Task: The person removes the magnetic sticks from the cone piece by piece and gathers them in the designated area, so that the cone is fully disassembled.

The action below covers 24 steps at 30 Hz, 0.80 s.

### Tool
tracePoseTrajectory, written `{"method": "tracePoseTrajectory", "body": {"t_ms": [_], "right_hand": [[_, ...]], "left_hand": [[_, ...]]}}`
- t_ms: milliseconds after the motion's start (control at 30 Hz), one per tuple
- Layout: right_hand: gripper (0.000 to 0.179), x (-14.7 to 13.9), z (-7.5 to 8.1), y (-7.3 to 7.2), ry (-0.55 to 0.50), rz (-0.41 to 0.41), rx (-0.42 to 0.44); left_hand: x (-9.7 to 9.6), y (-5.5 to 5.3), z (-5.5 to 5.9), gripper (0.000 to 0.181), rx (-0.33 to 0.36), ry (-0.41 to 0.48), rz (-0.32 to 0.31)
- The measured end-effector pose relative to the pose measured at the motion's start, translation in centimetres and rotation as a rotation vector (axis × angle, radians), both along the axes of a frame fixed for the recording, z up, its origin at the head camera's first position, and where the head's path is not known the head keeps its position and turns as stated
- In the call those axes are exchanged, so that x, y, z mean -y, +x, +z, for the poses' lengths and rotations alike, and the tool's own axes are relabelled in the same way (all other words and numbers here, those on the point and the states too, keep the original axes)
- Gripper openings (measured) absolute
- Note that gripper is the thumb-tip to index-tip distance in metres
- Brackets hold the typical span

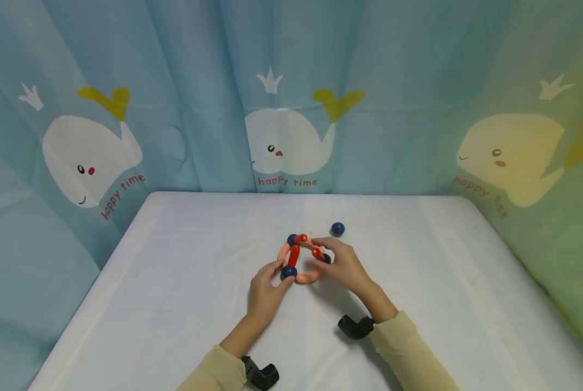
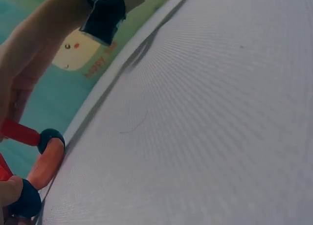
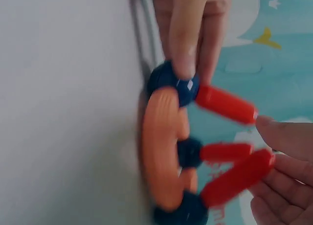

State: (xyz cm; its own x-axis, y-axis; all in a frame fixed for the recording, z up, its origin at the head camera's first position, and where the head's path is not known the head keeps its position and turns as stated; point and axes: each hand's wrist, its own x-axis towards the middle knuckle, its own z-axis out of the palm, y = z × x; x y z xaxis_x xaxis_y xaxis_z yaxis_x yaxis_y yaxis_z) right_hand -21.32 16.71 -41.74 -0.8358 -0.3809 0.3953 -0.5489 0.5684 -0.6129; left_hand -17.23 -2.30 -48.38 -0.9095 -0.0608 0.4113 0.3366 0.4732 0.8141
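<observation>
A ring of orange curved sticks (image 1: 308, 277) with dark blue balls at its joints lies on the table. Red rods (image 1: 293, 256) rise from the balls. My left hand (image 1: 264, 293) pinches the near-left blue ball (image 1: 289, 272), its thumb pressed on the ball (image 3: 173, 83) in the right wrist view. On the other side, my right hand (image 1: 345, 266) has thumb and fingers spread around the right-hand red rod (image 1: 317, 253). The right wrist view shows that hand (image 3: 291, 166) close to the rod tips; whether it touches one is unclear.
One loose blue ball (image 1: 337, 229) lies behind the ring, toward the back of the white table (image 1: 174, 282). A blue-green curtain (image 1: 213, 98) with printed whales surrounds the table's back and sides. Each wrist carries a black device (image 1: 356, 327).
</observation>
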Motion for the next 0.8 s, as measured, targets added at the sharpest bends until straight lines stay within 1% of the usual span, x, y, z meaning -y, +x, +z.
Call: {"method": "tracePoseTrajectory", "body": {"t_ms": [67,167,267,367,433,500,633,800], "right_hand": [[0.041,0.9,0.1,-0.2,-0.023,0.016,0.004],[0.038,2.1,0.1,-0.6,-0.029,0.028,0.021],[0.036,3.0,0.0,-0.8,-0.018,0.014,0.033],[0.037,3.5,-0.1,-0.9,-0.007,-0.002,0.041],[0.036,3.7,-0.1,-0.9,-0.002,-0.007,0.046],[0.034,3.9,-0.1,-0.9,0.001,-0.008,0.046],[0.027,4.1,0.0,-0.8,-0.014,-0.008,0.043],[0.023,4.3,-0.2,-0.9,-0.027,-0.002,0.037]], "left_hand": [[0.2,-0.1,-0.2,0.042,-0.021,-0.023,0.000],[0.3,-0.2,-0.4,0.041,-0.051,-0.039,-0.012],[0.4,-0.2,-0.5,0.040,-0.093,-0.055,-0.012],[0.3,-0.2,-0.4,0.037,-0.114,-0.042,-0.008],[0.3,-0.2,-0.3,0.035,-0.114,-0.037,-0.008],[0.2,-0.2,-0.2,0.033,-0.100,-0.029,-0.012],[0.3,-0.3,-0.1,0.031,-0.094,-0.052,-0.020],[0.2,-0.3,0.0,0.029,-0.085,-0.071,-0.029]]}}
